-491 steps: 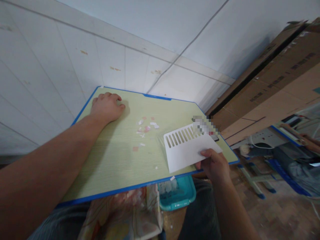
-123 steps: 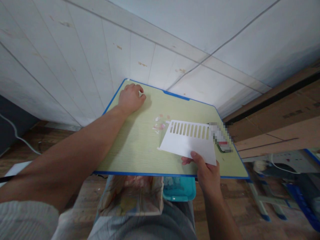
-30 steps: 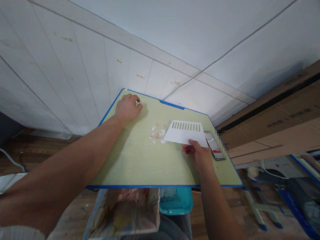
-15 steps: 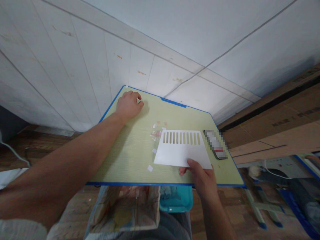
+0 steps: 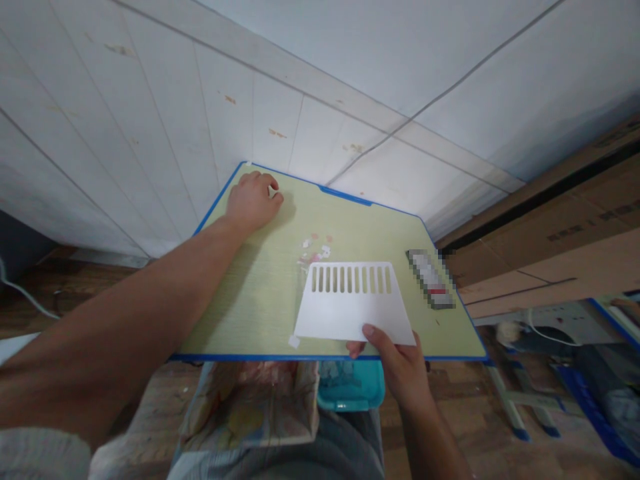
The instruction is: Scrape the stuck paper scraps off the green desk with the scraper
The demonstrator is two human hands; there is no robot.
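My right hand (image 5: pixel 395 357) grips a white card (image 5: pixel 350 320) by its near edge, thumb on top and fingers beneath. A row of long slots runs across the card's far half. Near the far left corner of the table, my left hand (image 5: pixel 254 200) rests with curled fingers. A gap shows between its thumb and forefinger, and I see nothing held there. Small white and pinkish paper scraps (image 5: pixel 315 257) lie just beyond the card's far left corner. Another white scrap (image 5: pixel 294 341) lies by its near left corner.
The pale green table (image 5: pixel 240 293) has a blue rim and meets a white panelled wall (image 5: pixel 280 120). A pixelated dark-edged object (image 5: pixel 431 280) lies at its right. Below the front edge are an open box (image 5: pixel 270 413) and a turquoise bin (image 5: pixel 373 387). Cardboard boxes (image 5: pixel 560 233) stand right.
My right hand has drawn the card a little toward me and to the left over the table. The left hand keeps its place and pose. The whole view has shifted slightly.
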